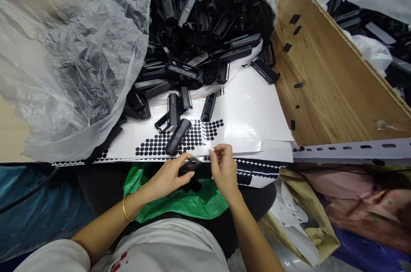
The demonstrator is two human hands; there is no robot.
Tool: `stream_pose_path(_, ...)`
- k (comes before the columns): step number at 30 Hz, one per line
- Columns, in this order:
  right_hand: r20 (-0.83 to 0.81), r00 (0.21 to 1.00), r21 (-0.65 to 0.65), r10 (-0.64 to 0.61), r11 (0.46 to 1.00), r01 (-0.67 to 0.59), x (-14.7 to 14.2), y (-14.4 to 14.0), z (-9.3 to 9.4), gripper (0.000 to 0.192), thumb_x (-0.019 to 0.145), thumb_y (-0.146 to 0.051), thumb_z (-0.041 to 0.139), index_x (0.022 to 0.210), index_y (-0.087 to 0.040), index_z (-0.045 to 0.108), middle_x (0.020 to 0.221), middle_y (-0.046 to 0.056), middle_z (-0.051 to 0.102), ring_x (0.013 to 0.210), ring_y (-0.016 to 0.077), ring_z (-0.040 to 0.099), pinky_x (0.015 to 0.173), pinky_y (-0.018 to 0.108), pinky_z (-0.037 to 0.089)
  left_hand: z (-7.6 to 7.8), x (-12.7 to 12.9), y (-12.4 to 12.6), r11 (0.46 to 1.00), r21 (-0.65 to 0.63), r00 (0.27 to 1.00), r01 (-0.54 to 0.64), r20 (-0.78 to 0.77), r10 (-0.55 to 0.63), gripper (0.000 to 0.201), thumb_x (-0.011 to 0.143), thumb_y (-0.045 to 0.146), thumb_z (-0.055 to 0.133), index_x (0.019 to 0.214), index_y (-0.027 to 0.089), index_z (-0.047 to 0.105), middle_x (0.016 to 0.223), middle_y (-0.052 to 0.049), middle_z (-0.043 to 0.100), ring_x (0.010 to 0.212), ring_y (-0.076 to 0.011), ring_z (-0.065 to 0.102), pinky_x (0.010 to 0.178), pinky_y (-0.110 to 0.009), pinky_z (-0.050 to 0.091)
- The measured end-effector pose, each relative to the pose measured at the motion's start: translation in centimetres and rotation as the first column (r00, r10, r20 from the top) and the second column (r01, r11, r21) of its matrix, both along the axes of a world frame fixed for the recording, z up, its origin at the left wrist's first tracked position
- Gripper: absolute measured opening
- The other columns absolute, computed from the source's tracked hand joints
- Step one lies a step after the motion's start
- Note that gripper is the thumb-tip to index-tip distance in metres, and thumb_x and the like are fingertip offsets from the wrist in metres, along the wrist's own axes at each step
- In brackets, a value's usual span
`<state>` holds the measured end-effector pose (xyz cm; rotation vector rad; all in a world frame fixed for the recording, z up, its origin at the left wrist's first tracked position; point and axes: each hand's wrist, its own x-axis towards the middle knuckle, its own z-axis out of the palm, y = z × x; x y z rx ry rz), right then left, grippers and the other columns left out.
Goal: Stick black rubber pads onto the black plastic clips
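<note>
My left hand (168, 175) grips a black plastic part (190, 169) just below the table's front edge, above my lap. My right hand (223, 167) is close to its right, fingertips pinched together near the part; whether they pinch a small sticker I cannot tell. In front of both hands lies a white sheet (250, 109) with rows of round black stickers (180, 139). A few loose black parts (178, 136) rest on that sheet.
A big heap of black plastic parts (199, 19) spills from a clear plastic bag (73, 58) at the back. A wooden board (327, 79) rises to the right. A green bag (189, 199) lies in my lap; more sticker sheets (257, 169) hang over the table edge.
</note>
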<state>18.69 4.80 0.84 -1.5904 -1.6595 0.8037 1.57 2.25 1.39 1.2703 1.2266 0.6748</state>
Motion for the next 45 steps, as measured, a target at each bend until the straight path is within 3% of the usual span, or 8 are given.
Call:
stream_pose_path(3, 0.021, 0.996, -0.024, 0.09, 0.996, -0.09, 1.2, 0.2, -0.2, 0.01, 0.086, -0.028, 0.047, 0.078, -0.022, 0.046, 0.067, -0.001, 0.056, 0.054, 0.0127, 0.052, 0.054, 0.025, 0.042, 0.9, -1.1, 0.5, 0.969, 0.247, 0.954, -0.031, -0.282, 0.103, 0.034, 0.077, 0.041, 0.064, 0.104, 0.021, 0.062, 0.098, -0.007, 0.068, 0.093, -0.0242, 0.061, 0.088, -0.038, 0.046)
stream_pose_path(7, 0.125, 0.978, -0.028, 0.166, 0.986, -0.163, 0.4, 0.3, -0.3, 0.011, 0.087, -0.024, 0.045, 0.078, -0.022, 0.05, 0.071, 0.002, 0.06, 0.062, 0.0146, 0.056, 0.059, 0.026, 0.044, -1.2, -0.6, 2.0, 0.845, 0.53, 0.68, -0.068, -0.596, 0.428, 0.053, 0.083, 0.033, 0.053, 0.131, 0.011, 0.045, 0.132, -0.021, 0.05, 0.125, -0.0351, 0.043, 0.104, -0.055, 0.031)
stream_pose_path(12, 0.364, 0.902, -0.08, 0.231, 0.973, -0.217, -2.6, 1.0, -1.0, 0.011, 0.089, -0.02, 0.044, 0.092, -0.019, 0.055, 0.088, 0.008, 0.065, 0.075, 0.0202, 0.062, 0.061, 0.029, 0.043, -4.3, 0.6, 1.8, 0.802, 0.598, 0.658, -0.003, -0.602, 0.452, 0.048, 0.088, 0.01, 0.031, 0.135, 0.008, 0.039, 0.138, -0.021, 0.044, 0.132, -0.0287, 0.038, 0.107, -0.05, 0.032)
stream_pose_path(24, 0.465, 0.85, -0.226, 0.248, 0.962, -0.157, -3.2, 2.0, -1.2, 0.007, 0.088, -0.02, 0.048, 0.088, -0.019, 0.055, 0.089, 0.006, 0.064, 0.07, 0.0183, 0.06, 0.056, 0.027, 0.034, -2.1, -2.6, 4.3, 0.746, 0.665, 0.53, -0.037, -0.62, 0.579, 0.022, 0.09, 0.031, 0.047, 0.097, 0.016, 0.06, 0.09, -0.01, 0.057, 0.087, -0.0243, 0.053, 0.079, -0.036, 0.045)
stream_pose_path(31, 0.335, 0.907, -0.226, 0.254, 0.956, -0.184, -2.8, 2.3, -1.4, 0.007, 0.086, -0.021, 0.048, 0.08, -0.02, 0.051, 0.078, 0.003, 0.061, 0.067, 0.0174, 0.057, 0.06, 0.027, 0.037, -1.9, -1.2, 3.4, 0.892, 0.446, 0.404, 0.074, -0.831, 0.382, 0.03, 0.082, 0.036, 0.058, 0.1, 0.012, 0.057, 0.092, -0.012, 0.058, 0.088, -0.0285, 0.055, 0.075, -0.039, 0.045)
stream_pose_path(38, 0.081, 0.981, -0.163, 0.179, 0.973, -0.164, -2.5, 2.0, -1.6, 0.012, 0.082, -0.024, 0.049, 0.071, -0.021, 0.048, 0.069, 0.001, 0.055, 0.06, 0.0144, 0.05, 0.058, 0.027, 0.038, -1.2, -1.0, 5.1, 0.901, 0.423, 0.676, -0.101, -0.635, 0.374, 0.03, 0.068, 0.021, 0.068, 0.088, 0.017, 0.047, 0.092, -0.008, 0.057, 0.093, -0.0274, 0.057, 0.082, -0.041, 0.045)
stream_pose_path(42, -0.415, 0.909, -0.236, 0.041, 0.96, -0.151, -2.3, 1.7, -1.0, 0.018, 0.082, -0.036, 0.052, 0.075, -0.021, 0.048, 0.058, -0.005, 0.045, 0.046, 0.0089, 0.039, 0.044, 0.022, 0.035, -1.0, -0.2, 4.2, 0.926, 0.12, 0.92, -0.358, -0.126, 0.372, 0.042, 0.069, 0.029, 0.069, 0.096, 0.021, 0.039, 0.083, 0.0, 0.06, 0.073, -0.0183, 0.062, 0.069, -0.033, 0.05)
stream_pose_path(45, -0.616, 0.786, -0.277, -0.048, 0.947, -0.159, -2.5, 1.6, -0.2, 0.023, 0.081, -0.042, 0.055, 0.077, -0.021, 0.047, 0.057, -0.007, 0.041, 0.041, 0.0064, 0.034, 0.038, 0.019, 0.031, -0.6, 0.9, 3.3, 0.93, -0.085, 0.901, -0.358, 0.229, 0.368, 0.047, 0.07, 0.029, 0.068, 0.108, 0.021, 0.04, 0.086, -0.001, 0.063, 0.078, -0.0162, 0.065, 0.075, -0.031, 0.052)
